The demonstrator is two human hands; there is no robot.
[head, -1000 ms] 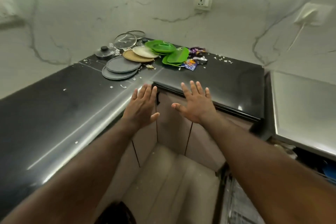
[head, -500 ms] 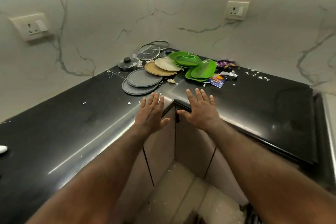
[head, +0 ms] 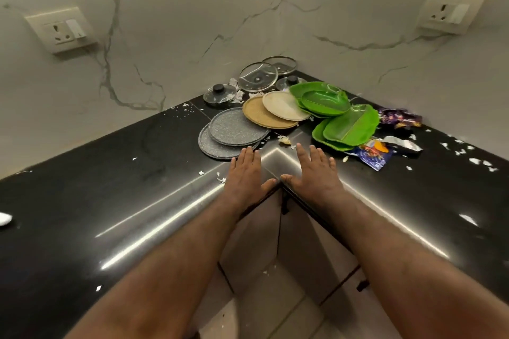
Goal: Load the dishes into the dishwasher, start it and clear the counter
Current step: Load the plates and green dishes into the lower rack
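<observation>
— Hands?
— Head view: left hand (head: 245,173) and right hand (head: 314,170) lie flat, fingers straight, empty, at the inner corner of the black polished stone bench (head: 110,187).
— Dishes?
— Grey speckled round plates (head: 234,129), green plastic compartment plates (head: 325,99) and round glass lids (head: 256,77) are clustered toward the bench's back corner.

A single wide-angle camera on the person's head looks forward and steeply down into the inner corner of the L-shaped black table (head: 110,201), whose two wings run off to the lower left and lower right. It sits close: both forearms enter from the bottom edge, the left hand (head: 245,173) and right hand (head: 314,176) lie near mid-frame, the plates (head: 237,126) are just beyond, and the floor (head: 275,311) is straight below. A left socket (head: 62,29) and a right socket (head: 451,11) flank the top, where the lens seems to bow the walls.
</observation>
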